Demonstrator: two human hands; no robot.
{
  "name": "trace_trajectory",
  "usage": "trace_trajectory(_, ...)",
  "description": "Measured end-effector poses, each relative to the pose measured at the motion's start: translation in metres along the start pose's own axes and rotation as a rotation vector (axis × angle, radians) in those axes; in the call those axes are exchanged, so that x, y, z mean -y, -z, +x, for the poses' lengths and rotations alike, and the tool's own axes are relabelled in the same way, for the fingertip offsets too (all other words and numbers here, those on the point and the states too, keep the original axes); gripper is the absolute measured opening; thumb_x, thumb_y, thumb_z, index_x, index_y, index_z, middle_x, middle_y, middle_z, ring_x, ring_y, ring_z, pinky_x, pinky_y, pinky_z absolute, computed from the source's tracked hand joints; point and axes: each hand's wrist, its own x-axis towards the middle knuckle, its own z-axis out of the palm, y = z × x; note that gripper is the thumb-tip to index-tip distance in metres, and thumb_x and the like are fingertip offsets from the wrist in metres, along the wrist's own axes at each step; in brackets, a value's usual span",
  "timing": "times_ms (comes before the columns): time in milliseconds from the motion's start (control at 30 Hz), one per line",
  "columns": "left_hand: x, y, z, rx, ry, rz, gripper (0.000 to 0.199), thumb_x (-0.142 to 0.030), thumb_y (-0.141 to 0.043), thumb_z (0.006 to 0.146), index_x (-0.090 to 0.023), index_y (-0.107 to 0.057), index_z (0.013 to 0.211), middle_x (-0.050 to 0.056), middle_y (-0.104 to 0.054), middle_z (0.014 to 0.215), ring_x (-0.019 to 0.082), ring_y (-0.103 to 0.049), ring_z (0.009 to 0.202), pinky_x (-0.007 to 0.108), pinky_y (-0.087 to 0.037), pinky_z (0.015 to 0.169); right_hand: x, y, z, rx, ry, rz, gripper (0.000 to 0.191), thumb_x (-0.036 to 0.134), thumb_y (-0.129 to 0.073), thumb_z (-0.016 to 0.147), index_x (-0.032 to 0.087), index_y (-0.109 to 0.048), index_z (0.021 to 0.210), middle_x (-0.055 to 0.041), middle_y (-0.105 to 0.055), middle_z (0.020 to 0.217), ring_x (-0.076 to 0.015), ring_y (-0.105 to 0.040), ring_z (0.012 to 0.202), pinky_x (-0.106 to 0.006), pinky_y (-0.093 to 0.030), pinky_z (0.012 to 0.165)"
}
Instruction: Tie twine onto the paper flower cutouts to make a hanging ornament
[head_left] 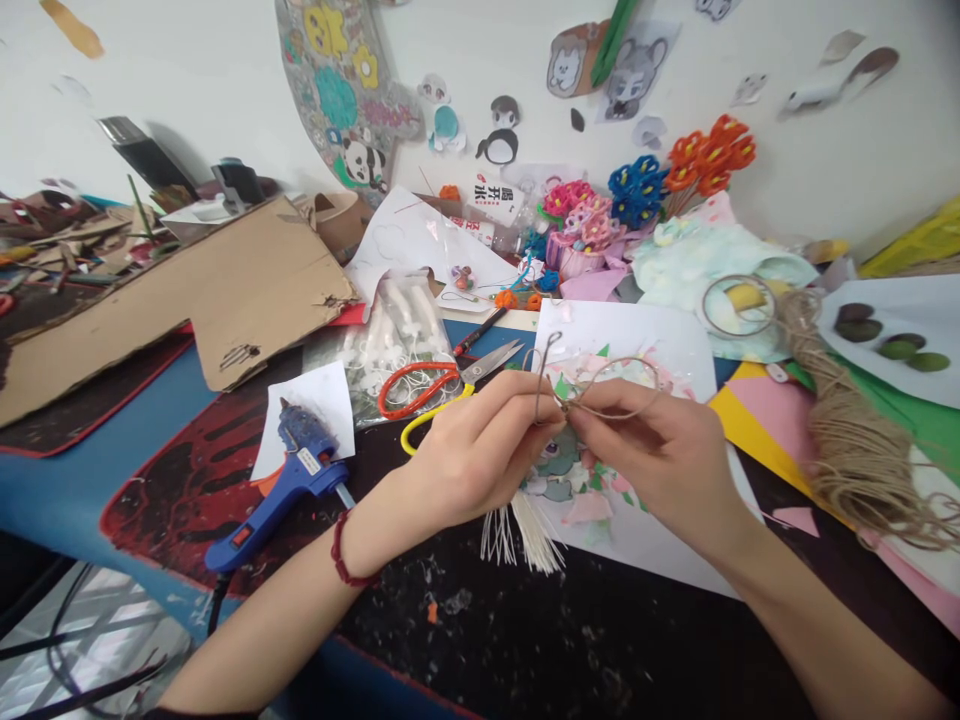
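Both hands meet over a white sheet of paper (705,520) strewn with pink and green scraps. My left hand (480,440) is closed in a pinch on thin brown cord (541,365), a bent end of which rises above the fingers. A white tassel (536,535) hangs beneath this hand; where it joins the cord is hidden. Fingertips of my right hand (660,460) pinch the same cord beside the left fingers, with a loop curving up over the knuckles. Scissors (427,390) with red and yellow handles lie just beyond my left hand.
A blue glue gun (292,490) rests at left, partly on white paper, its cable trailing down. Cut cardboard (262,280) lies behind it. At right are a twine bundle (847,440) and a tape roll (739,305). Blue flowers (637,190) stand at the back.
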Motion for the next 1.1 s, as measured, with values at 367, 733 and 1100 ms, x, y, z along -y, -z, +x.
trace_trajectory(367,0.001,-0.002,-0.002,-0.023,-0.068,0.062,0.006,-0.010,-0.059,0.092,-0.007,-0.060,0.097,0.011,-0.067,0.093,0.014,-0.067,0.084,0.024,-0.059,0.072,0.000,-0.001,-0.002,-0.008,-0.065,0.080,0.003,0.022,-0.068,0.086,0.025,-0.070,0.086,0.0037,-0.068,0.076,-0.0059,-0.063,0.055,-0.015,-0.055,0.052)
trace_trajectory(733,-0.001,0.001,-0.001,-0.094,-0.012,0.079,0.005,-0.013,-0.058,0.093,-0.013,-0.062,0.097,0.007,-0.069,0.096,0.012,-0.068,0.085,0.022,-0.058,0.073,0.008,0.005,0.001,0.031,-0.106,0.165,0.013,0.020,-0.077,0.076,0.022,-0.071,0.087,0.0038,-0.069,0.065,-0.0099,-0.067,0.054,-0.018,-0.057,0.052)
trace_trajectory(1100,0.003,-0.001,-0.001,-0.098,-0.076,0.134,0.005,-0.014,-0.059,0.092,-0.011,-0.061,0.097,0.009,-0.069,0.094,0.015,-0.069,0.086,0.024,-0.058,0.070,0.008,0.002,-0.001,-0.038,-0.013,0.066,0.007,0.017,-0.074,0.077,0.019,-0.070,0.083,0.0003,-0.069,0.069,-0.0118,-0.065,0.056,-0.023,-0.059,0.054)
